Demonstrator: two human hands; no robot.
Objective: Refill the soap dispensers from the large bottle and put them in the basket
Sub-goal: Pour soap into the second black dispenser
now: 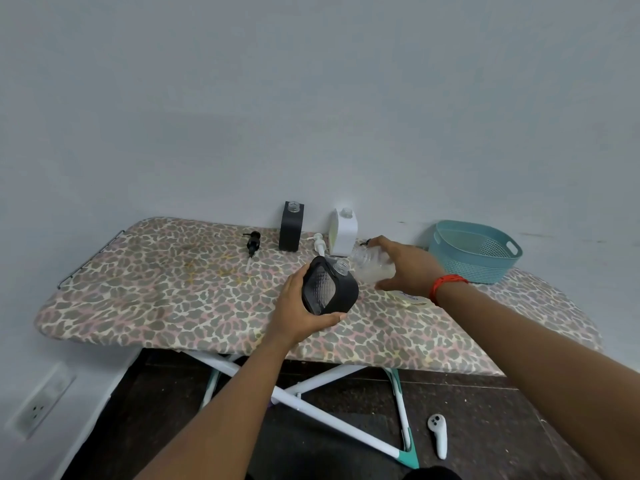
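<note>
My left hand (pixel 298 306) grips a black square soap dispenser (pixel 329 287), tilted, its clear neck open and pointing up-right. My right hand (pixel 405 265) holds the large clear bottle (pixel 372 263) on its side, its mouth close to the dispenser's neck. A second black dispenser (pixel 291 226) and a white dispenser (pixel 343 233) stand uncapped by the wall. A black pump (pixel 252 243) and a white pump (pixel 319 244) lie loose on the board. The teal basket (pixel 446 252) sits at the right, with nothing visible in it.
Everything rests on a leopard-print ironing board (pixel 173 296) against a pale wall. A white label or lid (pixel 410 296) lies under my right wrist. On the dark floor below lie a white controller (pixel 438 434) and the board's white legs (pixel 311 407).
</note>
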